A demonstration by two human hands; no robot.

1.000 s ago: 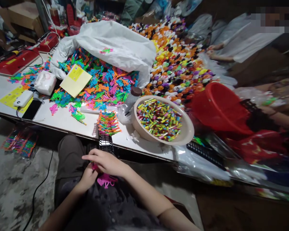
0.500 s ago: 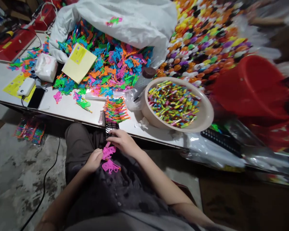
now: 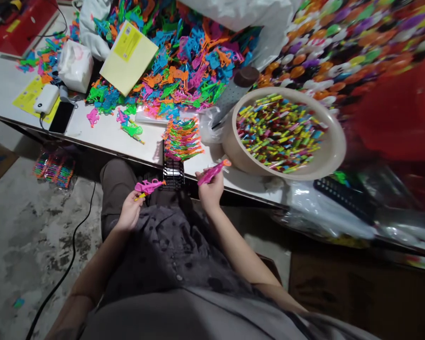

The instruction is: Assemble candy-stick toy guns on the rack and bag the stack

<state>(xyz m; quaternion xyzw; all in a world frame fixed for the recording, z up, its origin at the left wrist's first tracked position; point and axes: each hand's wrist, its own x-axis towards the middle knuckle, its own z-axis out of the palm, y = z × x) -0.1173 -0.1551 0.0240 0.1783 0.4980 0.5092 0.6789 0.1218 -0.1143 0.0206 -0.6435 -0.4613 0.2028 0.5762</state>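
Observation:
My left hand (image 3: 130, 210) is closed on the handle of a pink toy gun (image 3: 148, 187); a small yellow piece shows at its grip and the tip is orange. To the right, my right hand (image 3: 212, 191) grips a second pink toy gun (image 3: 209, 175), its orange tip pointing toward the bowl. Between the hands, a black rack (image 3: 173, 174) juts over the table edge. A row of green, orange, pink and blue toy guns (image 3: 182, 139) lies packed on its far part.
A beige bowl (image 3: 336, 153) of small wrapped sticks stands on the right. Behind lies a heap of toy guns (image 3: 184, 61) with a yellow card pad (image 3: 129, 66). A phone (image 3: 62, 117) rests on the left. A red tub (image 3: 400, 113) and colourful oval pieces (image 3: 315, 61) are at right.
My hands, together over my lap before, have moved apart and up toward the table edge. The two pink toy guns that were by my lap are now one in each hand.

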